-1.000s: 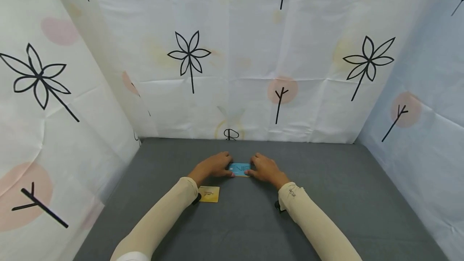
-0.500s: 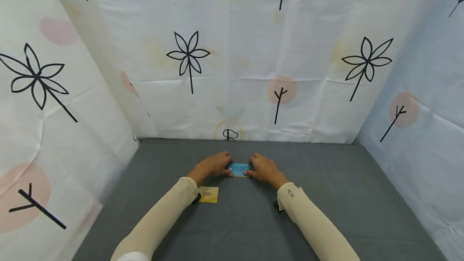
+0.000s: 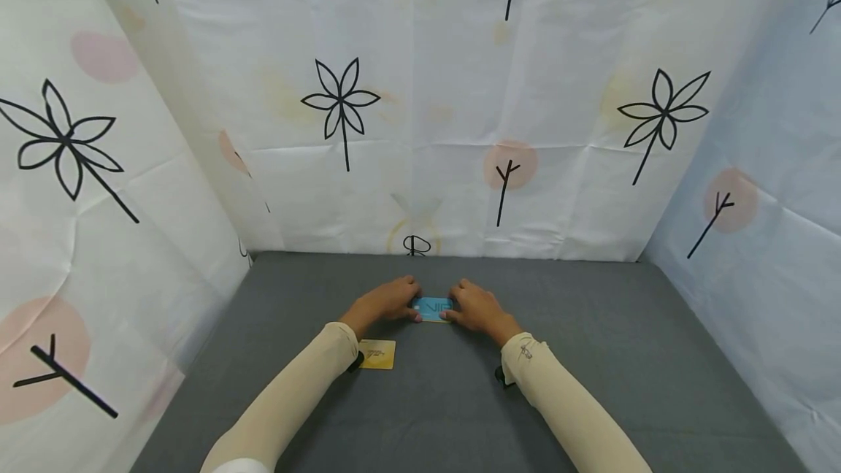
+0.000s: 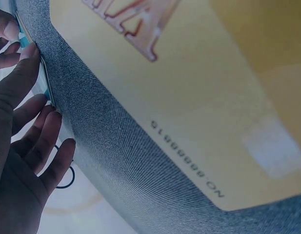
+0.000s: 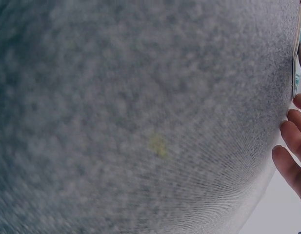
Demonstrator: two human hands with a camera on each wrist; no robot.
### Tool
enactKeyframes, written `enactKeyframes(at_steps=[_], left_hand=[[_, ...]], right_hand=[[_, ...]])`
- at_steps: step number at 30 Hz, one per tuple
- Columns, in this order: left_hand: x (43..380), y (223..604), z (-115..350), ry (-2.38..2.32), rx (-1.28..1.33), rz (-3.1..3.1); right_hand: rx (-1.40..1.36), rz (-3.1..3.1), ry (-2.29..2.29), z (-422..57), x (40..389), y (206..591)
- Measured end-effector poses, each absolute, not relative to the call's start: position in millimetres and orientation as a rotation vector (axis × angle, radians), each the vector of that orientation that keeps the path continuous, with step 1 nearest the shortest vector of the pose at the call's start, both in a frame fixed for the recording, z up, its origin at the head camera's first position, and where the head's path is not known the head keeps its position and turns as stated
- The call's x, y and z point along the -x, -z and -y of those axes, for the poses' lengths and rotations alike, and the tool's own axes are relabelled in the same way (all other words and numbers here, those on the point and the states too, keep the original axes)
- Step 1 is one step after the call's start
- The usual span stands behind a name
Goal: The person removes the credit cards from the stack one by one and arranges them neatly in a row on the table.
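Observation:
A blue card (image 3: 434, 308) printed "VIP" lies flat toward the back of the table, a thin yellow edge showing beneath its front side. My left hand (image 3: 389, 299) grips its left end between thumb and fingers, and my right hand (image 3: 481, 307) holds the right end the same way. Seen edge-on in the left wrist view, the card looks like a thin stack between the fingers (image 4: 28, 66). A yellow card (image 3: 377, 355) lies by my left wrist, partly hidden by the sleeve; its printed number shows large in the left wrist view.
Dark grey cloth (image 3: 434, 414) covers the table. White patterned curtains (image 3: 420, 93) stand along the back and both sides. A dark wrist camera (image 3: 504, 377) shows under the right cuff.
Both hands keep their hold on the blue card, which stays in place. The whole head view has shifted very slightly; the yellow card lies where it was.

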State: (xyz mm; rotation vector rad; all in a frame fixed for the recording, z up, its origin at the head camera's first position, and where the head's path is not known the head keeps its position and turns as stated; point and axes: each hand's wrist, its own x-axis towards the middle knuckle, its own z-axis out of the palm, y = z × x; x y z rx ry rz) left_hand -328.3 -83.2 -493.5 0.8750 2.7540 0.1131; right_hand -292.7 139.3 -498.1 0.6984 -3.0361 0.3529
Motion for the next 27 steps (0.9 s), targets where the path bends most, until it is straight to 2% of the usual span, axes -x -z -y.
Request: enactKeyframes(at_steps=[27], left_hand=[[322.9,490.2,85.7,-0.222,-0.888,-2.771]], right_hand=[[-0.751,2.984,-0.342,-138.2,290.9,501.8]])
